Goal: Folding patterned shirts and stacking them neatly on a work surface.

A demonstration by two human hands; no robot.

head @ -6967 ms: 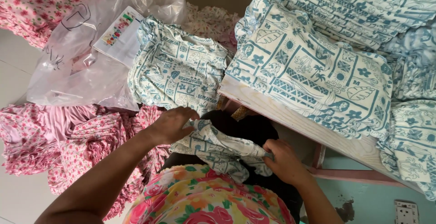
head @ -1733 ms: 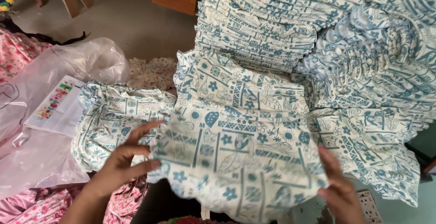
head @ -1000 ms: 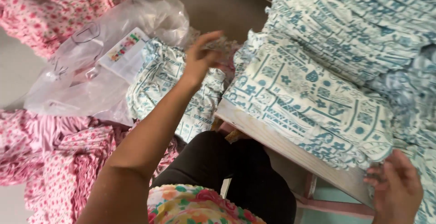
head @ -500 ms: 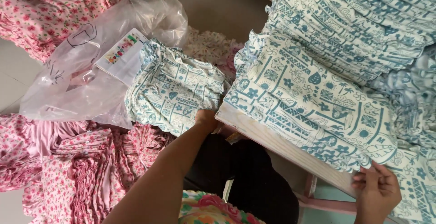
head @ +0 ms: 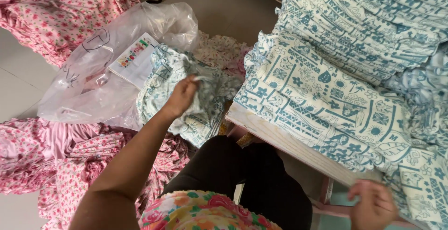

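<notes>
One head camera, close above, looking steeply down on table edge [head: 284, 139] and floor [head: 18, 90].

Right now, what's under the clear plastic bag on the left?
Through the clear plastic bag a white printed card shows; a teal-print garment overlaps its right edge. Whatever lies beneath the bag is hidden.

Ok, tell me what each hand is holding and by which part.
The left hand pinches a small white scrap by one end, above the blue-patterned cloth pile. The right hand is blurred at the table's edge; its hold cannot be told.
</notes>
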